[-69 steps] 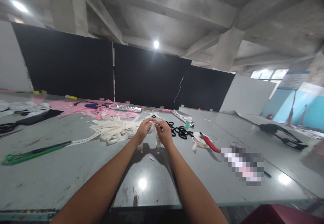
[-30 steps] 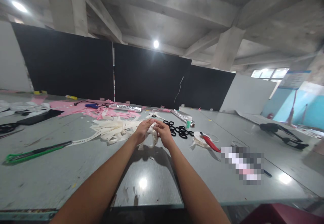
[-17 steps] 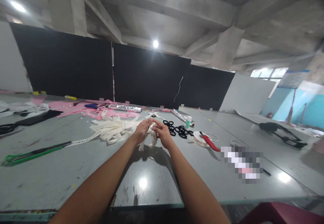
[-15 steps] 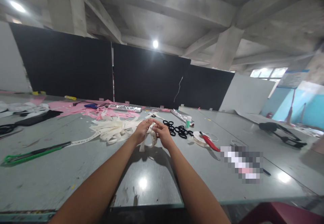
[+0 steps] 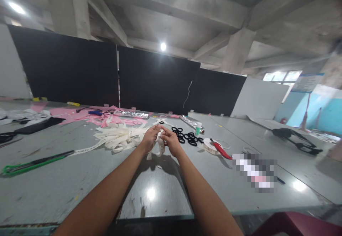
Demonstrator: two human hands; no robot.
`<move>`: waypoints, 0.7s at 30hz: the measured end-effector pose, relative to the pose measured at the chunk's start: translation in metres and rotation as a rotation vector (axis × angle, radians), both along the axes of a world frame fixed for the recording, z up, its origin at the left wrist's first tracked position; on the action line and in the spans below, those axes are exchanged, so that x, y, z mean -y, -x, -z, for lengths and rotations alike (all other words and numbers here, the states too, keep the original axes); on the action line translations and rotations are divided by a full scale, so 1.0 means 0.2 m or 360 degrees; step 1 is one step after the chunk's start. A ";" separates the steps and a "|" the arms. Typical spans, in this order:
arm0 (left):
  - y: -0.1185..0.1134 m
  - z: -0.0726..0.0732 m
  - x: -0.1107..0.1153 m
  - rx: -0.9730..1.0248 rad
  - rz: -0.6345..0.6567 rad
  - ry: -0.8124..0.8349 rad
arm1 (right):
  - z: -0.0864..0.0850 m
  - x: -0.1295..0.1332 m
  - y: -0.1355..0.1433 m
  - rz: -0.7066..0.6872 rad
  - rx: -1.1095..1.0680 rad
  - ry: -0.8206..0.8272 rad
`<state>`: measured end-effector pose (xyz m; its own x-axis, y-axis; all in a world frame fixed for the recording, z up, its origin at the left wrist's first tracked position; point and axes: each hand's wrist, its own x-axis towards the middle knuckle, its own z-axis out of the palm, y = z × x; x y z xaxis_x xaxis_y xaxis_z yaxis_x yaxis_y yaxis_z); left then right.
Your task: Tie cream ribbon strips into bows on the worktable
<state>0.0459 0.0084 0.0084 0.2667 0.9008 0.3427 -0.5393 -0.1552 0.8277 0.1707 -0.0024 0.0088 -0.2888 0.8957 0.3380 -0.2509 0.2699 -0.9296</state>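
Both hands meet above the middle of the grey table. My left hand (image 5: 150, 137) pinches a cream printed ribbon (image 5: 161, 147) from the left, and my right hand (image 5: 171, 139) has its fingers closed on the same ribbon from the right. The ribbon bends in a loop, and its loose ends hang below the fingers. What lies between the fingertips is partly hidden. Just left of my hands is a heap of cream ribbon strips (image 5: 117, 136). To the right lie several black rings (image 5: 190, 137).
A green-edged tool (image 5: 34, 164) lies at left, touching a ribbon tail. Right of the rings stand a green-and-white glue stick (image 5: 198, 128), a tape roll (image 5: 210, 146) and a red-handled tool (image 5: 221, 150). Pink scraps (image 5: 80, 116) and foil packets (image 5: 132, 114) lie farther back before black panels (image 5: 160, 79).
The hands stay nearly in place, with small finger shifts around the ribbon. The whole view has moved very slightly.
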 end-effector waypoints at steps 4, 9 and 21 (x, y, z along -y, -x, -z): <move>0.01 -0.02 0.02 -0.0028 0.0026 0.0002 | 0.00 0.00 0.00 0.0069 0.0061 -0.0013; 0.02 -0.02 0.02 -0.0060 0.0055 -0.0031 | -0.01 0.00 0.00 0.0151 0.0121 -0.0019; 0.00 -0.01 -0.01 -0.0014 -0.0007 -0.0014 | 0.02 -0.04 -0.01 0.0210 0.0131 -0.0115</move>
<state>0.0468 0.0094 0.0096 0.2659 0.8989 0.3483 -0.5316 -0.1647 0.8308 0.1717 0.0058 0.0057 -0.1995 0.9019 0.3832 -0.1327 0.3626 -0.9225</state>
